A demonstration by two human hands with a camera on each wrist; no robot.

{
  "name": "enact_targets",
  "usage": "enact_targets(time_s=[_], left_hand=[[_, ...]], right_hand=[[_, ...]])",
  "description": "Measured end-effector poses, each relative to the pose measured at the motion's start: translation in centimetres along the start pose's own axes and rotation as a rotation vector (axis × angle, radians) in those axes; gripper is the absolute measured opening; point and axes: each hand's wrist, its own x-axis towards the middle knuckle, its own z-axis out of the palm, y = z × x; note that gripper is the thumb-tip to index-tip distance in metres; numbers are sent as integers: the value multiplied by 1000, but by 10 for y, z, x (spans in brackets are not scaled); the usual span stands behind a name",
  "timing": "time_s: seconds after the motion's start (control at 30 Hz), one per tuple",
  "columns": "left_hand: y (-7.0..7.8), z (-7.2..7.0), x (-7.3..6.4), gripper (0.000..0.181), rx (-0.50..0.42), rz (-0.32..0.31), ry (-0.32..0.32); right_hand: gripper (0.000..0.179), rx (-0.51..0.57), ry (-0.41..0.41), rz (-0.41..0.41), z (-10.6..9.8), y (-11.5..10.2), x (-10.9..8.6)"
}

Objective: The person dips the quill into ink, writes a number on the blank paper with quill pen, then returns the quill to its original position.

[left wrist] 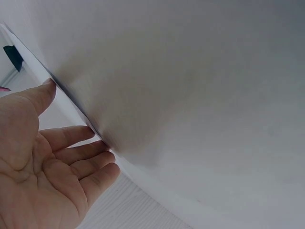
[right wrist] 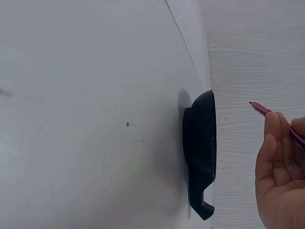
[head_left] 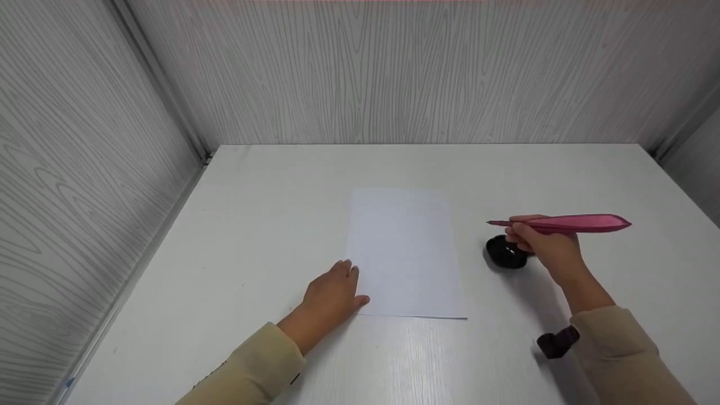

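A blank white sheet of paper [head_left: 406, 253] lies on the white table. My left hand [head_left: 331, 293] rests at its lower left edge, fingers nearly straight and thumb spread. In the left wrist view the fingertips [left wrist: 97, 179] and thumb of that hand meet the paper's edge. Off to the right, my right hand [head_left: 547, 247] pinches a dark pink feather-shaped pen [head_left: 590, 223], its tip pointing left and raised above the table. Just below that hand stands a small black dish [head_left: 505, 253]; the right wrist view shows its short curved handle [right wrist: 199, 204].
Grey wood-grain panels [head_left: 360, 73] wall in the table at the back and sides. A small black device [head_left: 558, 342] is at the right sleeve's cuff. Bare table [head_left: 253, 214] lies left of the paper.
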Motion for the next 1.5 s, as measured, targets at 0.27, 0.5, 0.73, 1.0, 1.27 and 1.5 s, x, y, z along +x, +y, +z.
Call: enact_targets(time_s=[0.27,0.5,0.73,1.0,1.27,1.5], left_hand=[[-1,1,1,66,5,2,4],[0,1,1,65,21,6,14],[2,0,0,64,16,0,12],[2,-1,-1,65,5,-9,5],[2,-2,-1,66,6,-6,-2],[3,-1,-2,65,13,-9,7]], right_hand=[[48,-17,-21,-12,19,-2,8],[46,-34,-33,-5,32,-4,12],[43,-21,-54,31,47,-5,16],[41,-23,-78,75,67,-5,18],[38,-61,-94,68,77,-1,18],[37,-90,-139,62,82,1,19]])
